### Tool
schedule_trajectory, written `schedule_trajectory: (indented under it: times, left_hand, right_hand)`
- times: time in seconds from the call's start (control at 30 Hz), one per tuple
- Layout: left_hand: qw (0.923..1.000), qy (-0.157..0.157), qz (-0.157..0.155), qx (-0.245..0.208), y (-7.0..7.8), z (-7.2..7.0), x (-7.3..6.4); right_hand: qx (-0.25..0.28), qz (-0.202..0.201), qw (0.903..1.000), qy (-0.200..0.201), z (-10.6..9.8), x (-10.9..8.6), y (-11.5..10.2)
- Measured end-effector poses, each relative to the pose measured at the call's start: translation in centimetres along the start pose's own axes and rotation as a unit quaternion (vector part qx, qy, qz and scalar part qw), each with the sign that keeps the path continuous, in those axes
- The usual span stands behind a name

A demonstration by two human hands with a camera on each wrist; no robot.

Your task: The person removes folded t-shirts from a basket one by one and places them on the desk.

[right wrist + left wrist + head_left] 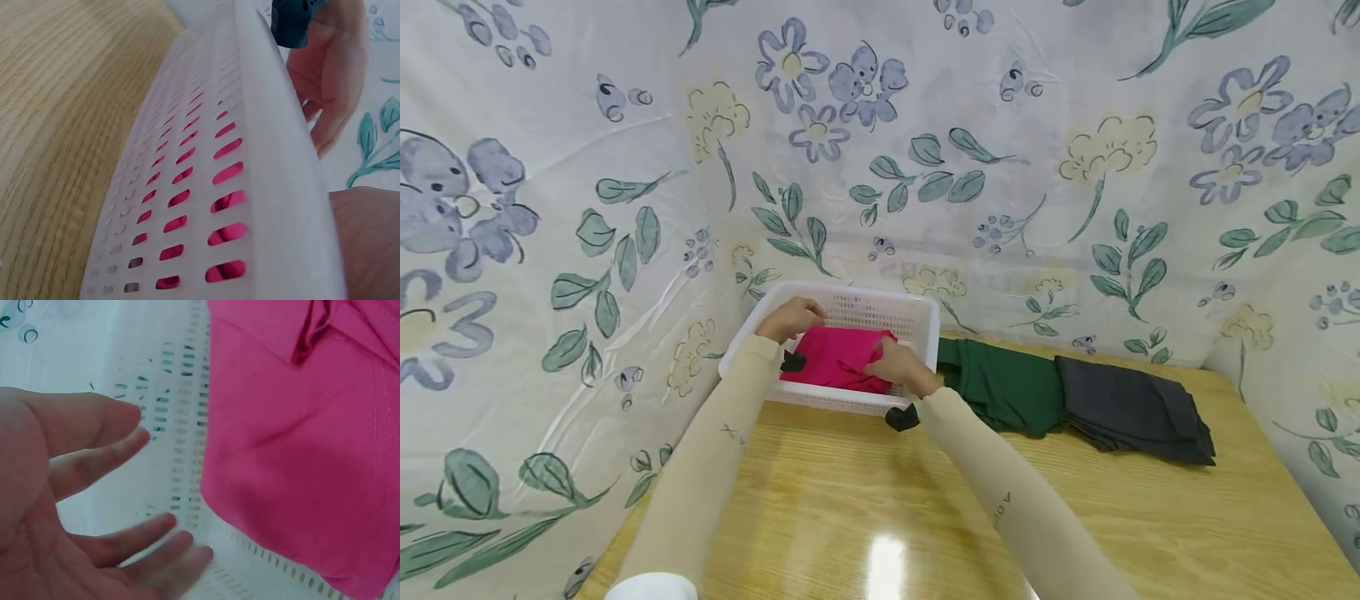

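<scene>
A folded pink garment (842, 350) lies inside a white plastic basket (850, 398) with slotted walls. At the basket's left side is my left hand (792, 319); the left wrist view shows its fingers (94, 419) spread apart beside the garment's edge, with nothing between them. My right hand (901, 367) reaches over the front right of the basket, its fingertips right at the garment's right edge. Only a bit of the right hand (369, 240) shows beyond the rim in the right wrist view. The basket wall hides its fingers there, and I cannot tell whether they pinch the fabric.
Right of the basket, a folded green garment (1007, 387) lies on the wooden table (850, 475), with a folded dark grey garment (1131, 408) beside it. A flower-printed sheet (925, 217) hangs behind the table and along its left side, close to the basket.
</scene>
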State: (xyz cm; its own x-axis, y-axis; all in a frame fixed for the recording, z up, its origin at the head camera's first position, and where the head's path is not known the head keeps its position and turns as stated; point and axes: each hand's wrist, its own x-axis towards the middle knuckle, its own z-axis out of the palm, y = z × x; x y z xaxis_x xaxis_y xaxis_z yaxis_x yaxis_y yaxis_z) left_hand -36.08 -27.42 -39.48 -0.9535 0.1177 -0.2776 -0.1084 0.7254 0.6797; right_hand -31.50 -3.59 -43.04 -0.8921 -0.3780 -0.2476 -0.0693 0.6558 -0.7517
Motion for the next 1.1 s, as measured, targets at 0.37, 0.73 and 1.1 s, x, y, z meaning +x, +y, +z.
schedule_trajectory:
  times: [0.37,0.73,1.1]
  left_hand:
    - [0.9952,-0.087,-0.043,0.013,-0.5,1.1,0.1]
    - [0.9943,-0.078,-0.067,0.026,-0.8,1.0,-0.5]
    - [0.9936,-0.093,-0.064,0.008,-1.1,1.1,-0.4]
  right_hand:
    - [0.099,0.039,0.9944,0.0,1.0,0.7,1.2]
    - [0.204,0.041,0.9779,-0.02,0.5,0.6,0.6]
    - [0.22,0.067,0.9732,-0.004,0.8,1.4,0.4]
